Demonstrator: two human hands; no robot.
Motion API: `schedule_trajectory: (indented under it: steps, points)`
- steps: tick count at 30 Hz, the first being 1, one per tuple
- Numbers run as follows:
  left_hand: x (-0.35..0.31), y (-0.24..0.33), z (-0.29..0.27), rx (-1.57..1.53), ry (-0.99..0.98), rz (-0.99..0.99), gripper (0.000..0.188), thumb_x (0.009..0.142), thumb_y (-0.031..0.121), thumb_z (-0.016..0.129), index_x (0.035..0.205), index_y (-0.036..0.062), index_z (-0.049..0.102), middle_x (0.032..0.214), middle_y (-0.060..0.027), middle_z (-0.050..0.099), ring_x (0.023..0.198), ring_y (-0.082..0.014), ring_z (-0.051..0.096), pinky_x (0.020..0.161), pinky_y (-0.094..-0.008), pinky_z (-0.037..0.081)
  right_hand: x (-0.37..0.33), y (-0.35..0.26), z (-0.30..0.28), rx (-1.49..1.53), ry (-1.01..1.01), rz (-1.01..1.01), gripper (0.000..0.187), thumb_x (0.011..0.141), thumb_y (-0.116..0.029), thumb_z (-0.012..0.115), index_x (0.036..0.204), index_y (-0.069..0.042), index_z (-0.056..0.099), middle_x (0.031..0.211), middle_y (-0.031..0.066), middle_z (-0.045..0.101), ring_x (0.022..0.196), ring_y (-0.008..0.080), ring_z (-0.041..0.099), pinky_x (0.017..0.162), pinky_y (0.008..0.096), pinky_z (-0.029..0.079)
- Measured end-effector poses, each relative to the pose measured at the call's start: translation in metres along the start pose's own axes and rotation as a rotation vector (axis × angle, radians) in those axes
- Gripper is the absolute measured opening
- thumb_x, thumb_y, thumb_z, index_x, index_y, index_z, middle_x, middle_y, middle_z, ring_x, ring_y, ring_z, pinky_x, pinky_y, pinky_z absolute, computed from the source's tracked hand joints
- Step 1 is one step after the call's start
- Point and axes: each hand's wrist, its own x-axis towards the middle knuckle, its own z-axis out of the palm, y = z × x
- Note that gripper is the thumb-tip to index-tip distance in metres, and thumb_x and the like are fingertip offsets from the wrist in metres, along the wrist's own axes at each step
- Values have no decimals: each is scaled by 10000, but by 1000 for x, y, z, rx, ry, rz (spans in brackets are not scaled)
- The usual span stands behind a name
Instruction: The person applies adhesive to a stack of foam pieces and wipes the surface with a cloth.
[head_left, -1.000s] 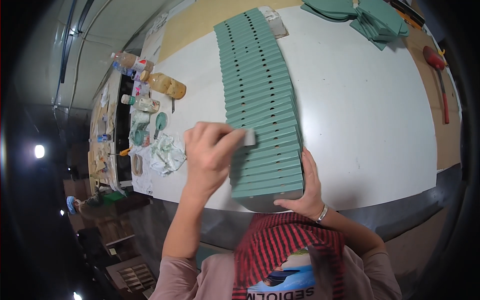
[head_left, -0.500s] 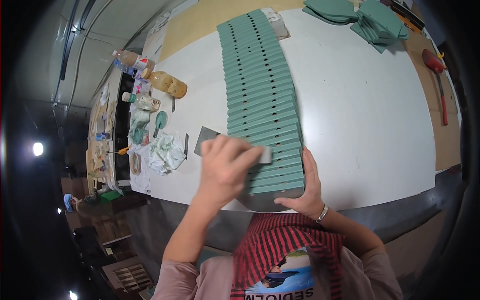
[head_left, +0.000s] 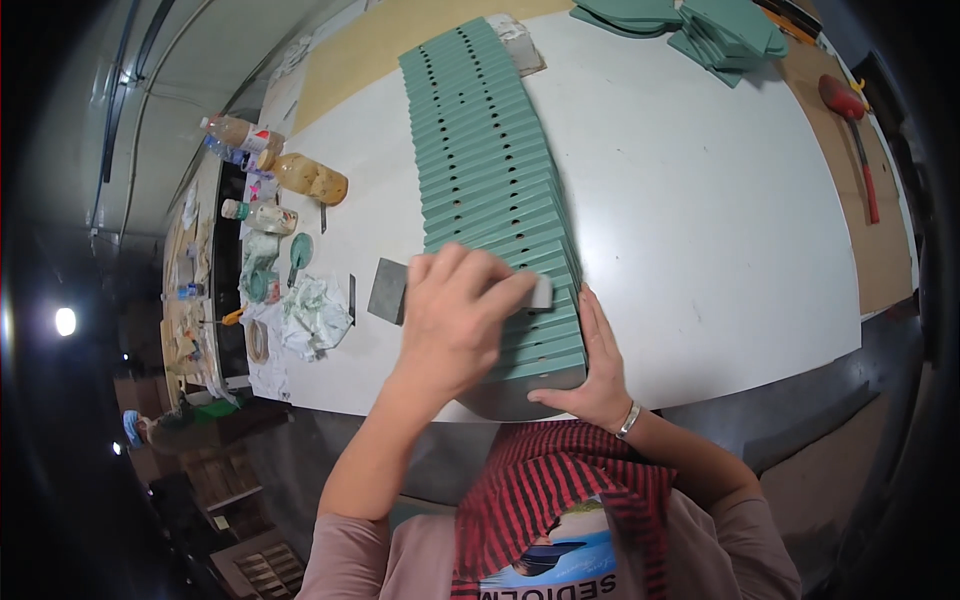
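Over on the left of your white table (head_left: 700, 250) sits a crumpled cloth (head_left: 316, 317), then a dark square sheet (head_left: 387, 291) beside your left hand (head_left: 452, 318), which has a small pale block (head_left: 542, 292) pinched tight over the near part of those overlapping green panels (head_left: 475, 170). Your right hand (head_left: 597, 382)'s spread pretty wide, fingers along their right side, thumb on the front.

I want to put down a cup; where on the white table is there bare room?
The widest patch of white table lies between the green panel row and the brown board, nearer than the stacked green pieces. A smaller one lies between that row and the amber bottle. The left edge is crowded: bottles, crumpled wad.
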Motion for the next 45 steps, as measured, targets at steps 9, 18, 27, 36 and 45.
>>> schedule_trajectory:
  steps: [9,18,27,36,45]
  points:
    - [15,3,1,8,-37,28,327,732,36,712,1037,150,749,901,21,639,863,-211,566,767,-361,361,-5,-4,1,-11,14,31,1268,614,-509,925,1573,-1,268,1582,304,314,1386,482,446,1069,479,484]
    - [-3,-6,-2,-16,-44,-41,395,703,10,716,1073,145,742,924,-4,634,883,-233,564,773,-372,366,-11,-2,4,-39,22,44,1246,633,-529,914,1572,-10,281,1533,337,366,1342,503,485,1029,492,517]
    - [-74,-33,-55,76,36,-316,446,629,-42,766,1057,81,747,912,-51,642,872,-264,559,788,-379,399,-10,0,6,-15,16,22,1254,626,-520,922,1570,-1,281,1556,322,337,1340,487,494,1037,479,514]
    - [-99,-36,-59,134,13,-388,400,657,-35,743,1035,96,754,917,-42,655,891,-263,578,797,-387,408,-10,5,7,14,3,9,1246,630,-478,931,1556,34,272,1551,319,337,1346,482,485,1041,473,510]
    - [-100,-18,-56,53,-23,-392,406,656,-23,765,1050,76,744,941,-62,656,899,-280,574,811,-401,439,-11,4,3,78,-37,51,1241,654,-457,923,1558,50,241,1556,322,316,1383,475,438,1098,478,455]
